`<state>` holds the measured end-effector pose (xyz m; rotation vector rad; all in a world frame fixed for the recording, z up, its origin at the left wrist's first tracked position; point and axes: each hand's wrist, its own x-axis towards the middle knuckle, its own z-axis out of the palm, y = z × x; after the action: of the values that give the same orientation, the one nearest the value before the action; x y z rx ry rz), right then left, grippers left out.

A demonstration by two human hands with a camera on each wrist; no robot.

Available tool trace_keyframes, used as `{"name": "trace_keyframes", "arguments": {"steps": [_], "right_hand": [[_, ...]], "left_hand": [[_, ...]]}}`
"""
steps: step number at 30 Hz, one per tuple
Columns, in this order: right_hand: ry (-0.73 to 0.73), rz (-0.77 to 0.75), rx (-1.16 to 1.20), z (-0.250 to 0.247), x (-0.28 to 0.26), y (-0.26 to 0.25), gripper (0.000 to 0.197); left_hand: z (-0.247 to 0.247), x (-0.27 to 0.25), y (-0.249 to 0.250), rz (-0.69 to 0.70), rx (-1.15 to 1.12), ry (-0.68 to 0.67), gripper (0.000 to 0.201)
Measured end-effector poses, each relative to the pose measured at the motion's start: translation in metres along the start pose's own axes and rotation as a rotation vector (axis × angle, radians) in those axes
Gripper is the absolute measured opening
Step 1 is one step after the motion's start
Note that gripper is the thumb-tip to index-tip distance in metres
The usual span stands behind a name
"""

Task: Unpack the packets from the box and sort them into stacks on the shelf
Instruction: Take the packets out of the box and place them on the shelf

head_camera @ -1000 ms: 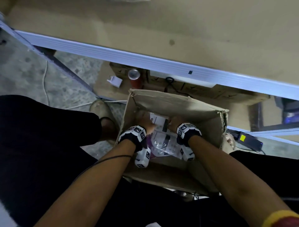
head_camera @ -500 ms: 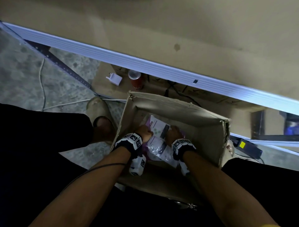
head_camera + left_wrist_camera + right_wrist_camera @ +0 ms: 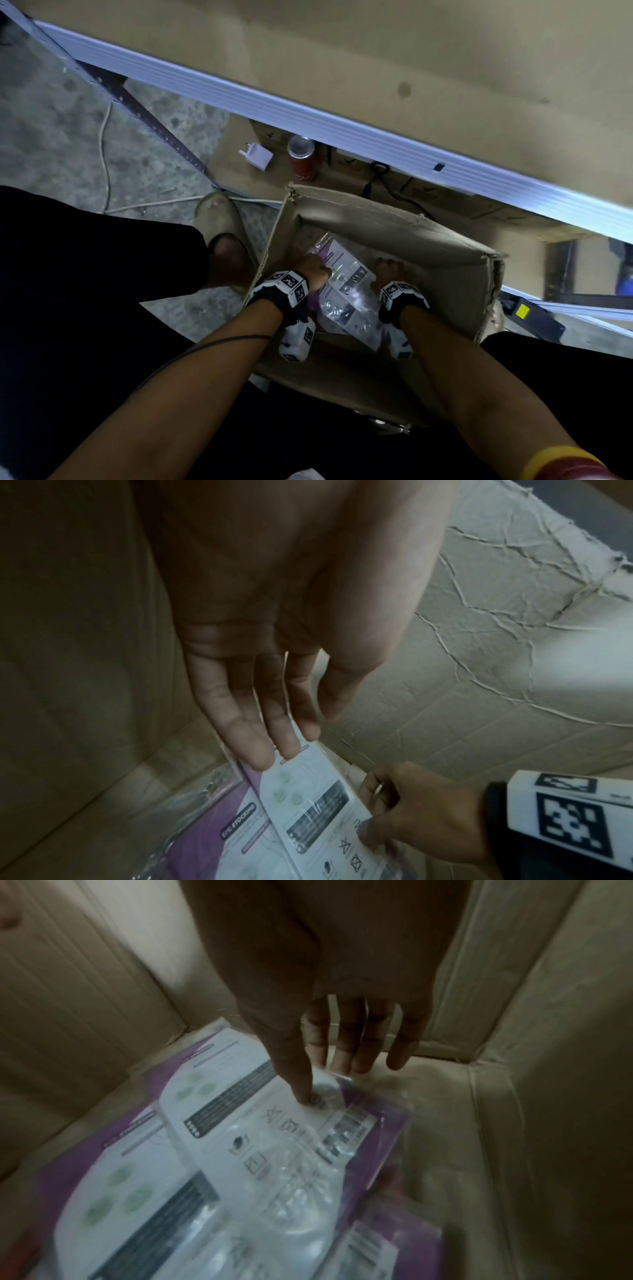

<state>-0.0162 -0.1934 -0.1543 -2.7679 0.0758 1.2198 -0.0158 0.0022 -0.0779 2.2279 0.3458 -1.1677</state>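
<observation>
An open cardboard box (image 3: 394,219) stands on the floor below the shelf (image 3: 342,126). Inside it lie white-and-purple packets in clear plastic, and the top packet (image 3: 346,281) (image 3: 308,804) (image 3: 240,1110) sits askew on the others. My left hand (image 3: 313,270) (image 3: 291,737) is at its left far corner, with straight fingertips touching the edge and the thumb held apart. At the right edge my right hand (image 3: 390,269) (image 3: 325,1080) pinches the packet, thumb pressed on top and fingers behind the edge. How many packets lie underneath is hidden.
A red can (image 3: 301,161), a white plug adapter (image 3: 258,157) and a black cable (image 3: 380,171) lie on flat cardboard under the shelf. My sandalled foot (image 3: 222,240) is left of the box. A black device with a yellow sticker (image 3: 524,313) sits to the right.
Both hands have stayed in the box and spread to the two sides of the top packet. The right hand has moved right to the packet's edge and taken hold of it.
</observation>
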Motion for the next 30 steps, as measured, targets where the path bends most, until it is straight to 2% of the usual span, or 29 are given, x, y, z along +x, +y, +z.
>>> {"name": "trace_keyframes", "arguments": {"steps": [4, 7, 10, 15, 20, 25, 30], "right_hand": [[0.028, -0.043, 0.159, -0.001, -0.007, 0.001, 0.049], [-0.028, -0.089, 0.236, -0.007, -0.013, 0.000, 0.036], [-0.128, -0.092, 0.220, -0.011, -0.019, -0.001, 0.038], [-0.226, -0.135, 0.085, -0.005, -0.030, 0.000, 0.044], [-0.222, -0.100, 0.104, -0.001, -0.035, -0.006, 0.049], [-0.233, -0.069, 0.162, 0.000, -0.037, -0.009, 0.063], [-0.312, -0.100, 0.149, 0.003, -0.044, -0.005, 0.046]], "left_hand": [[0.002, -0.002, 0.000, 0.022, 0.043, 0.053, 0.032], [0.001, -0.003, 0.003, 0.040, 0.042, 0.020, 0.028], [-0.001, -0.004, 0.006, 0.026, 0.053, 0.005, 0.031], [-0.002, -0.004, 0.005, 0.019, 0.037, -0.025, 0.020], [-0.002, -0.003, 0.004, 0.022, 0.038, -0.011, 0.024], [-0.002, -0.001, 0.005, 0.024, 0.046, -0.010, 0.023], [0.007, 0.004, 0.006, 0.001, 0.067, -0.012, 0.020]]}}
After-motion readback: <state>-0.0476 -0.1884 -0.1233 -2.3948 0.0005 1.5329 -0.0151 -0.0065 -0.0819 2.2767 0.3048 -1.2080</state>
